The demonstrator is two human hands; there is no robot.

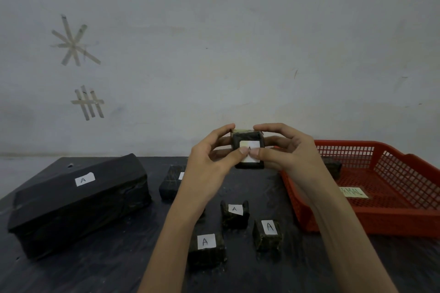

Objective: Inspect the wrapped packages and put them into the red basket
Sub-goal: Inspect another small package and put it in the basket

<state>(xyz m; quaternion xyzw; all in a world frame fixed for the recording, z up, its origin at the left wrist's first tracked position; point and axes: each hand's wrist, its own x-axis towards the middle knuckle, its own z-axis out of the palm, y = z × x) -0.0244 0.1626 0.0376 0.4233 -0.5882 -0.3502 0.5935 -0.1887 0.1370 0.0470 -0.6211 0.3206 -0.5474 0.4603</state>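
Both my left hand (209,159) and right hand (285,150) are pinching one small black package (247,137) above the table's (95,269) far edge, beside the red basket (392,223); my thumbs (242,150) are covering its label (251,144), so I'm not making out the letter.

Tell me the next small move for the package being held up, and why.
Probably swing it right and lower it into the red basket. Both the left hand and right hand grip the small black package above the table, thumbs on its white label, so the check looks nearly done, and the basket floor beside the right hand has bare room.
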